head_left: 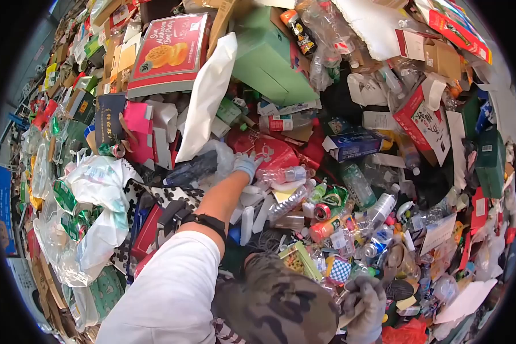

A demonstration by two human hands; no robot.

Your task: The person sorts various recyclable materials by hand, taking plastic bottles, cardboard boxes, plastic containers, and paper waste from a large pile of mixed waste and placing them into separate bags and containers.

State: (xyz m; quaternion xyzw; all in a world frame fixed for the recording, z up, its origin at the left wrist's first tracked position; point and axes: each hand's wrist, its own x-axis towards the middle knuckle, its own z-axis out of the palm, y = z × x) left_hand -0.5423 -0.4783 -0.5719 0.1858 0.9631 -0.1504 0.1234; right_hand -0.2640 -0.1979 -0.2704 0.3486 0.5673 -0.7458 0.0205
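Note:
My left hand (247, 165), in a pale glove, reaches into the middle of a large heap of mixed waste. Its fingers are apart and lie against a red sheet-like piece of packaging (267, 150). Just below the fingers lies a clear plastic bottle with a pink label (286, 174); to their left is a crumpled clear plastic bag (215, 157). At the bottom right my right hand (364, 309), in a grey glove, has its fingers curled together. Whatever is between them is too small to make out. A blue-and-white checked container (338, 269) lies close above it.
A camouflage cap (275, 304) blocks the bottom centre. Behind the left hand stand a long white foam piece (209, 94), a red pasty box (169, 54) and a green box (272, 57). White plastic bags (97, 200) fill the left; bottles and cans (378, 241) crowd the right.

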